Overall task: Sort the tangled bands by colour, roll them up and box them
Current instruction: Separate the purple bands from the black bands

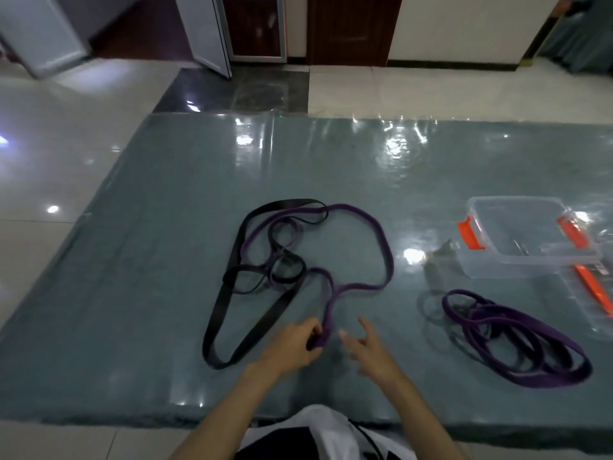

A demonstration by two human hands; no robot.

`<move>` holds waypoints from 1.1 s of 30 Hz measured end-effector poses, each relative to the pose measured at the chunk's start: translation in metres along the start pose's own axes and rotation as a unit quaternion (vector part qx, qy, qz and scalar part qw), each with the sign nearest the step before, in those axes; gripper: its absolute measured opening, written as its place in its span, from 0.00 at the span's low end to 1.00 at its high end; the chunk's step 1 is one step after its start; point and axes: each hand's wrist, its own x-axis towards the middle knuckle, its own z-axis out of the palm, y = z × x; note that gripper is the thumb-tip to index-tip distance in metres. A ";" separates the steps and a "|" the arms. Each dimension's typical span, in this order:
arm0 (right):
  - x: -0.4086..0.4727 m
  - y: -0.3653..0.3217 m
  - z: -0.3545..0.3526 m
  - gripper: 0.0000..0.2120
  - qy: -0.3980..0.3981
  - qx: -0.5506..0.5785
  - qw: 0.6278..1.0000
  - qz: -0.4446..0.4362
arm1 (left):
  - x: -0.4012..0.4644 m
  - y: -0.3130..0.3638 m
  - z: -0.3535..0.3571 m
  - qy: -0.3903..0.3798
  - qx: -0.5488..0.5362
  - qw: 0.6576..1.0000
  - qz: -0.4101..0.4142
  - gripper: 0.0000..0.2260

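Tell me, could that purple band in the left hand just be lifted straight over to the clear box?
Probably not yet. The purple band that the left hand pinches is tangled with the black band at its far left. The mat between it and the clear box looks bare.

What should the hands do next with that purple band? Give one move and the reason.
Probably draw the long purple elastic band toward the body to slide it free. The left hand already pinches its near end, the right hand is open beside it, and its far loops still cross the flat black elastic band on the grey-green mat.
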 end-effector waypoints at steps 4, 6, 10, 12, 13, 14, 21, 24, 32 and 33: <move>0.007 -0.021 0.013 0.33 0.002 0.311 0.949 0.059 | 0.004 0.026 0.000 -0.080 0.003 0.991 0.109 0.20; 0.012 -0.026 0.013 0.32 0.036 0.331 0.941 0.052 | 0.010 0.029 -0.002 -0.098 -0.003 0.986 0.132 0.22; 0.025 -0.029 -0.002 0.23 0.095 0.333 0.938 0.033 | 0.030 0.021 -0.012 0.012 -0.096 0.991 0.089 0.20; 0.030 -0.031 -0.011 0.20 0.100 0.310 0.945 0.024 | 0.046 0.008 -0.017 0.115 -0.128 0.984 0.048 0.17; 0.033 -0.032 -0.014 0.20 0.104 0.298 0.949 0.018 | 0.055 0.001 -0.020 0.159 -0.126 0.979 0.021 0.15; 0.035 -0.032 -0.016 0.19 0.107 0.294 0.950 0.015 | 0.064 -0.008 -0.024 0.187 -0.104 0.977 -0.011 0.14; 0.048 -0.042 -0.008 0.16 0.052 0.256 0.965 0.027 | 0.100 -0.045 -0.035 0.169 0.030 0.982 -0.079 0.12; 0.059 -0.040 -0.006 0.18 0.063 0.231 0.970 0.031 | 0.090 -0.049 -0.039 0.244 -0.167 0.953 -0.060 0.05; 0.076 -0.034 -0.006 0.21 0.079 0.113 0.990 0.026 | 0.041 -0.099 -0.064 0.443 -0.335 0.801 -0.223 0.17; 0.078 -0.033 -0.004 0.18 0.067 0.089 0.993 0.026 | 0.038 -0.104 -0.067 0.447 -0.320 0.799 -0.246 0.19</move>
